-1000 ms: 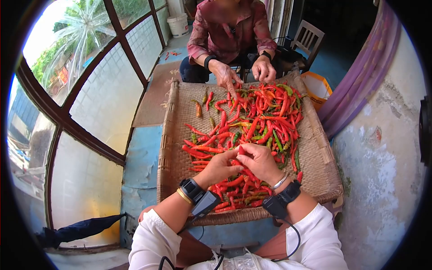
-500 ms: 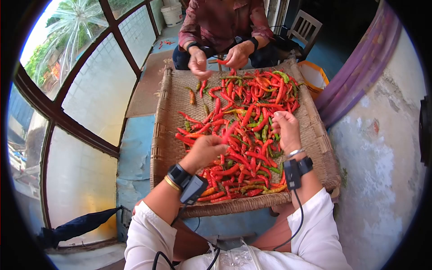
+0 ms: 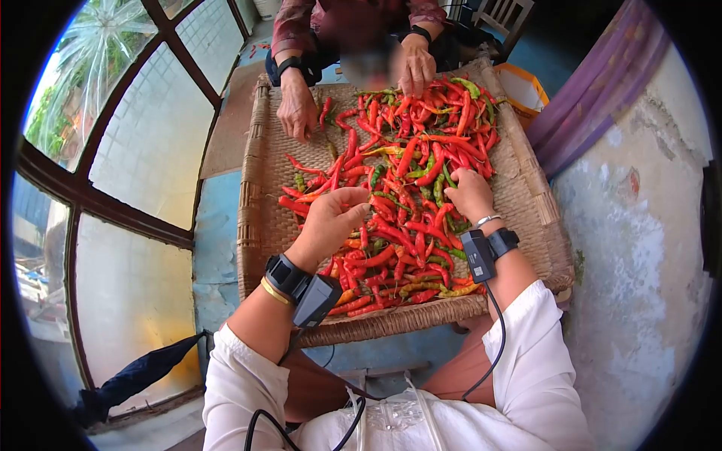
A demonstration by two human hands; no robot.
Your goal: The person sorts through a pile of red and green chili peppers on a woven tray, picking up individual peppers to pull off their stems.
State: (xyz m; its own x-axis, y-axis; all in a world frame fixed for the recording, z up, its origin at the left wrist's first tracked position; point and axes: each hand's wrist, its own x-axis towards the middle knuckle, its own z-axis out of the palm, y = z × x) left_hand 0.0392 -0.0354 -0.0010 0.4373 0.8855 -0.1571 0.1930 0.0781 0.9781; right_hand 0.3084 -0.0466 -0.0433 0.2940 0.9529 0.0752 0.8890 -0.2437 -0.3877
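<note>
Red, green and orange chili peppers lie in a heap on a woven tray. My left hand hovers over the left part of the heap, thumb and fingers apart, with nothing seen between them. On the right side of the heap, my right hand has its fingers bent down at the peppers, closed beside a green one; what they grip is too hidden to name. Both my wrists carry black devices with cables.
Across the tray a co-worker's hands reach over its far part, one at the peppers. An orange-rimmed bucket and a purple curtain are at the right. Windows and a dark folded umbrella line the left.
My left hand has opened and the red pepper it held is gone from it. My right hand has lowered into the heap. The co-worker's hands have moved apart and down to the tray.
</note>
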